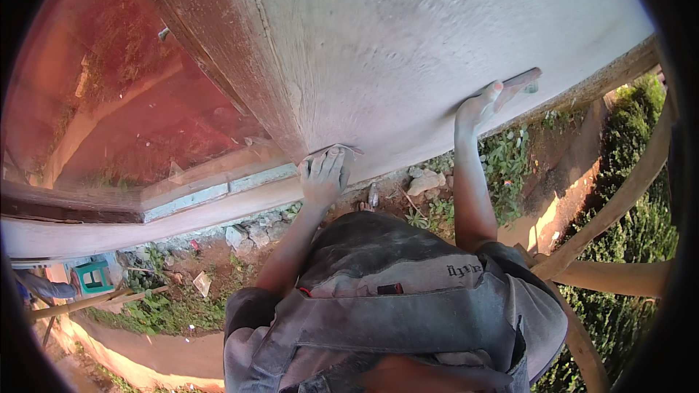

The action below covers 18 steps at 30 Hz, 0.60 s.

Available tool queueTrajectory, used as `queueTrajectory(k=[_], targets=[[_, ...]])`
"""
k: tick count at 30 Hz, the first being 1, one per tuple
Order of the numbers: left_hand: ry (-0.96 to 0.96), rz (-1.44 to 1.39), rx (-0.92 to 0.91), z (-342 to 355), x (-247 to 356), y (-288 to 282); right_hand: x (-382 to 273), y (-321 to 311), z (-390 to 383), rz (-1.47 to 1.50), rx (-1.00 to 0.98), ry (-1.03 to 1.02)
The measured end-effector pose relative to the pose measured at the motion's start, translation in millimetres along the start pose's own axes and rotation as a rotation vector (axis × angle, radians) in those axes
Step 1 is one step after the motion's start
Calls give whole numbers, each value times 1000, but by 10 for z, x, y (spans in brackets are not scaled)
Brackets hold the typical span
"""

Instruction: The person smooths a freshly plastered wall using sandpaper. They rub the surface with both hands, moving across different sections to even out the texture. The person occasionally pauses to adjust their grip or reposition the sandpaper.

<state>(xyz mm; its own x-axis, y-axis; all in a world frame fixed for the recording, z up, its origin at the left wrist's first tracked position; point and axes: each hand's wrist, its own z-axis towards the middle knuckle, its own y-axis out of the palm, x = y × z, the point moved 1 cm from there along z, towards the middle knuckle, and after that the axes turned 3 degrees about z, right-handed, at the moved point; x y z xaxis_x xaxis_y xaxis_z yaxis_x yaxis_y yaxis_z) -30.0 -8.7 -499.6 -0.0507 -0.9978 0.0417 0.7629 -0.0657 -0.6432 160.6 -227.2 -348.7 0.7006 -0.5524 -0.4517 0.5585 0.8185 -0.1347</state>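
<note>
The person's left hand (325, 177) bends its fingers over a thin dark sheet (354, 150), gripping it against the pale wall (408, 51) just beside the brown window frame (207, 18). Farther right, the right hand (477, 108) lies long and flat along a second sheet (526, 76), also against the wall; whether its fingers pinch that one, I cannot tell. My guess is that the spread palms are there to back the limp sheets evenly, and that the arms stand wide apart for steady pressure.

The sheets look thin and flexible, perhaps gritty on the side I cannot see. The wall is chalky and smooth, with faint pits and streaks, and a whitish powder coats the hands. Left, the glossy reddish window pane (109, 102) throws back reflections. Rough, rounded wooden poles (630, 200) cross on the right; jagged stones (426, 183) lie below, and a green plastic stool (92, 276) stands at far left.
</note>
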Motion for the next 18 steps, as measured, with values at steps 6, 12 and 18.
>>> queueTrajectory(k=[6,12,18], targets=[[50,22,193,331,182,-168,-925,244,-43,63,18,-367],[-33,-377,-2,-67,22,-399,-701,-238,-1776,147,-914,-241],[-561,-490,-302,-568,-259,-836,-625,-530,-1628,423,-1473,742]])
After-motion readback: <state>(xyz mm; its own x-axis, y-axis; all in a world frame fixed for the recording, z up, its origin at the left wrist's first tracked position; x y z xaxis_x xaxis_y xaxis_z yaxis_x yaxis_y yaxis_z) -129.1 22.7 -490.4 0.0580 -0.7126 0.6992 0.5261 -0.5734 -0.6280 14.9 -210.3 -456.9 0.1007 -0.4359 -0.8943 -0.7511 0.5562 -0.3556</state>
